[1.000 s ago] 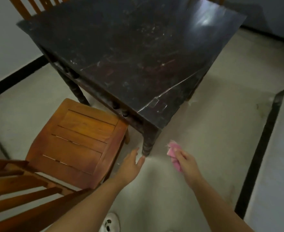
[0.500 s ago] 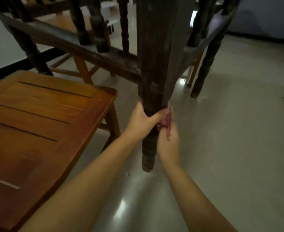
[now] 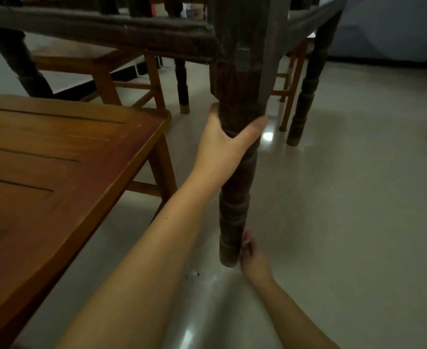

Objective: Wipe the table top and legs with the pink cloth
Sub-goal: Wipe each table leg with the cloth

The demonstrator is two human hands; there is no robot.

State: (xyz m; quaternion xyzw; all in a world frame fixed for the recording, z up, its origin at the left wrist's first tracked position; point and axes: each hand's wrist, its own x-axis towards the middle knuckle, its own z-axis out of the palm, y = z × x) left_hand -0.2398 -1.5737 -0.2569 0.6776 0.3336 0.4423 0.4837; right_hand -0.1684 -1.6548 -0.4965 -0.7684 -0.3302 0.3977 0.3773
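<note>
I look from low down at the dark wooden table's near leg [image 3: 235, 197], a turned post standing on the pale floor. My left hand [image 3: 229, 142] is wrapped around the leg just below its square upper block. My right hand [image 3: 251, 253] is pressed against the right side of the leg near its foot, shut on the pink cloth [image 3: 247, 237]. Only a small pink edge of the cloth shows above my fingers. The table top is out of view; I see only its dark rail [image 3: 101, 34] from below.
An orange-brown wooden chair seat [image 3: 51, 177] stands close on the left. More chair legs [image 3: 289, 102] and dark table legs [image 3: 305, 96] stand behind. A dark wall with a black skirting runs at the back. Pale floor spreads to the right.
The view dropped from above the table to beside its leg. My left hand gripped the leg and stays high on it. My right hand slid the pink cloth down to the foot.
</note>
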